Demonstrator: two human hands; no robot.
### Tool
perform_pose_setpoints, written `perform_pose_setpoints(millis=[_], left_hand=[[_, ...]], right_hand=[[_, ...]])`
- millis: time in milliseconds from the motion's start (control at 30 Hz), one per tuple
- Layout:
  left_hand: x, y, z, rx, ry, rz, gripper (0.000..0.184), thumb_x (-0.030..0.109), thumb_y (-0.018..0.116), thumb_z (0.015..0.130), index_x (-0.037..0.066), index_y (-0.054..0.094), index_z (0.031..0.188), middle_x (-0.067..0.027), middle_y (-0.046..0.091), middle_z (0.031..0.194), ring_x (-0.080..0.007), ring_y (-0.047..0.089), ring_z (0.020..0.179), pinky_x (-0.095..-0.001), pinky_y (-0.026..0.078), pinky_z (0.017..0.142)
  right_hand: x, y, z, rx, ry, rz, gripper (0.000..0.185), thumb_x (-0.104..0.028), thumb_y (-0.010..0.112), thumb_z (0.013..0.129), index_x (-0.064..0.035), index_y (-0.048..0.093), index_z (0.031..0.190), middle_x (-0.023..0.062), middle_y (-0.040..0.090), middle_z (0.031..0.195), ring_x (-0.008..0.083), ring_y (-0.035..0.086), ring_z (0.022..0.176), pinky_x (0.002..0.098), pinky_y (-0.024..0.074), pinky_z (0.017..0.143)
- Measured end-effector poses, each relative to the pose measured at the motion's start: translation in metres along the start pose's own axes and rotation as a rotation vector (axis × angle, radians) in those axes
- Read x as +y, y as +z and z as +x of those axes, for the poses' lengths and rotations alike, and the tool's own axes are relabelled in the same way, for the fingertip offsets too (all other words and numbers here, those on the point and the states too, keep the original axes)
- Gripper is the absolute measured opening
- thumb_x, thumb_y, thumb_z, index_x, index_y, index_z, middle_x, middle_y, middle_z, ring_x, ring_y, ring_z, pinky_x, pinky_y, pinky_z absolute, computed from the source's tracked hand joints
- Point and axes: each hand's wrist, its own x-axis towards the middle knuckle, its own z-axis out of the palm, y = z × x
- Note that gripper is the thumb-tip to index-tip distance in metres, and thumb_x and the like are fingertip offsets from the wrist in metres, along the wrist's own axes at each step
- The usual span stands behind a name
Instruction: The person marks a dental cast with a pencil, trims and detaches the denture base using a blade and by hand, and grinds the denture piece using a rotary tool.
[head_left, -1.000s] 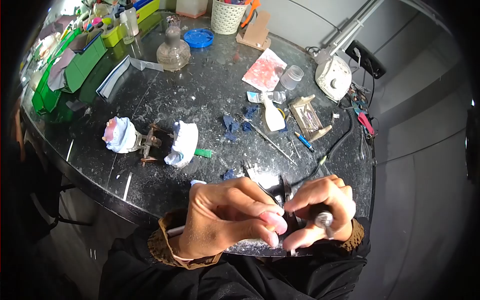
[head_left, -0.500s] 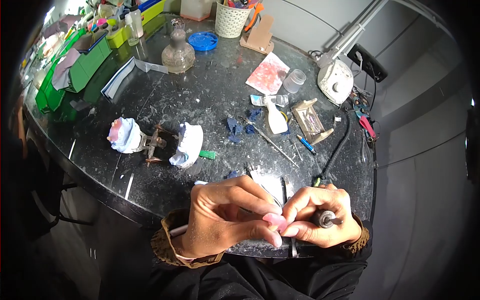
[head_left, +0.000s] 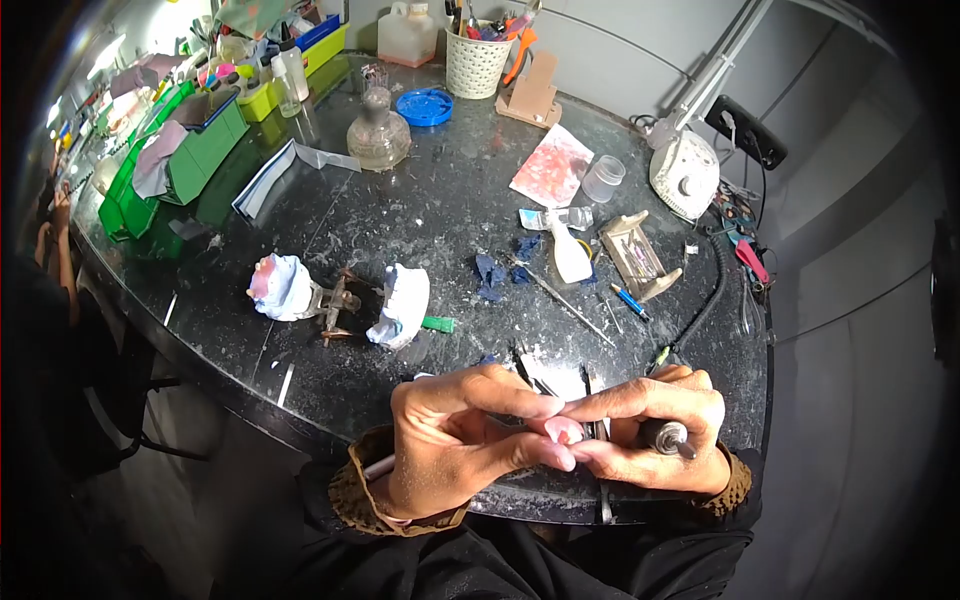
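A small pink denture piece (head_left: pixel 563 431) sits between the fingertips of both hands near the table's front edge. My left hand (head_left: pixel 440 440) is closed, pinching it between thumb and fingers. My right hand (head_left: pixel 650 415) touches the piece from the other side with thumb and index finger. A dark rotary handpiece (head_left: pixel 671 437) is tucked in the curled fingers of that same hand, its tip pointing right. Just beyond the hands, partly hidden, metal hand tools (head_left: pixel 535 372) lie in a brightly lit patch.
Left of centre stands a hinged articulator (head_left: pixel 340 305) with dental casts (head_left: pixel 400 305). A white bottle (head_left: pixel 570 255), a wooden bur holder (head_left: pixel 637 258) and a blue pen (head_left: pixel 630 302) lie ahead. Further back are a glass burner (head_left: pixel 379 135), a blue lid (head_left: pixel 424 107) and a white basket (head_left: pixel 478 68).
The pink piece has been turned between my fingers. My right index finger now stretches toward my left fingertips. The whole scene has shifted slightly right and down as the head view moved.
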Motion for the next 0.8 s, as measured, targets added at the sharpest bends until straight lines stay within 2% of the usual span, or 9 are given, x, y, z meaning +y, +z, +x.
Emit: perform_pose_setpoints(millis=[167,300,333,433,467,567,667,700,800], left_hand=[[0.004,-0.007,0.004,-0.158,0.112,0.187,0.028,-0.009,0.070,0.072,-0.005,0.063,0.099,-0.0153,0.062,0.091,-0.0200,0.066,0.084,-0.0255,0.058,0.073],[0.027,-0.009,0.013,-0.256,0.008,0.455,0.034,-0.007,0.070,0.071,0.001,0.065,0.104,-0.0110,0.056,0.099,-0.0159,0.061,0.090,-0.0255,0.057,0.075],[0.033,-0.006,0.017,-0.284,0.031,0.580,0.033,-0.001,0.072,0.072,0.003,0.066,0.104,-0.0087,0.055,0.099,-0.0160,0.057,0.092,-0.0277,0.053,0.075],[0.027,-0.016,0.019,-0.418,0.058,0.527,0.028,0.005,0.072,0.073,0.004,0.067,0.101,-0.0087,0.055,0.097,-0.0183,0.057,0.092,-0.0302,0.050,0.075],[0.028,-0.017,0.021,-0.431,0.084,0.545,0.026,0.011,0.073,0.074,0.005,0.068,0.098,-0.0094,0.055,0.098,-0.0201,0.058,0.091,-0.0313,0.049,0.075],[0.026,-0.019,0.020,-0.407,0.089,0.561,0.019,0.014,0.075,0.075,0.004,0.069,0.090,-0.0111,0.059,0.097,-0.0205,0.058,0.088,-0.0278,0.047,0.074],[0.023,-0.018,0.024,-0.366,0.219,0.539,0.019,0.012,0.079,0.070,0.003,0.067,0.082,-0.0120,0.064,0.089,-0.0228,0.062,0.084,-0.0296,0.050,0.070],[0.022,-0.018,0.023,-0.342,0.221,0.511,0.020,0.011,0.080,0.068,0.002,0.066,0.080,-0.0123,0.064,0.086,-0.0234,0.063,0.081,-0.0300,0.051,0.068],[0.016,-0.019,0.019,-0.294,0.276,0.438,0.024,0.006,0.083,0.063,0.000,0.063,0.076,-0.0127,0.064,0.074,-0.0248,0.065,0.069,-0.0306,0.055,0.058]], right_hand=[[0.000,0.000,-0.001,-0.009,0.020,0.025,0.017,-0.002,0.070,0.074,0.0039,0.067,0.090,0.0094,0.070,0.074,0.0041,0.058,0.048,0.0166,0.0411,0.043],[-0.011,-0.006,0.002,-0.109,0.123,0.115,0.015,-0.002,0.069,0.075,0.0038,0.066,0.089,0.0090,0.069,0.072,0.0071,0.062,0.051,0.0182,0.0442,0.046],[-0.012,-0.007,0.002,-0.146,0.158,0.155,0.015,-0.003,0.069,0.076,0.0038,0.066,0.089,0.0090,0.069,0.071,0.0084,0.063,0.052,0.0189,0.0452,0.046],[-0.004,-0.004,-0.002,-0.165,0.093,0.238,0.022,-0.006,0.069,0.079,-0.0003,0.065,0.100,0.0041,0.064,0.064,0.0072,0.058,0.051,0.0214,0.0435,0.048],[-0.003,-0.005,-0.003,-0.200,0.115,0.246,0.022,-0.006,0.069,0.080,0.0001,0.064,0.101,0.0054,0.065,0.066,0.0093,0.061,0.056,0.0224,0.0451,0.051],[-0.001,-0.001,-0.003,-0.180,0.092,0.221,0.027,-0.012,0.072,0.079,-0.0001,0.063,0.101,0.0043,0.064,0.064,0.0082,0.060,0.055,0.0225,0.0442,0.050],[-0.010,-0.006,-0.001,-0.183,0.260,0.215,0.034,-0.022,0.075,0.076,-0.0009,0.061,0.098,0.0026,0.061,0.060,0.0077,0.059,0.053,0.0234,0.0427,0.047],[-0.009,-0.001,-0.002,-0.122,0.191,0.137,0.043,-0.034,0.079,0.068,-0.0030,0.058,0.089,0.0007,0.056,0.055,0.0098,0.057,0.048,0.0249,0.0407,0.043],[-0.001,0.006,-0.007,-0.072,-0.040,-0.338,0.055,-0.055,0.076,0.059,-0.0087,0.048,0.068,0.0002,0.046,0.049,0.0164,0.052,0.040,0.0274,0.0379,0.036]])
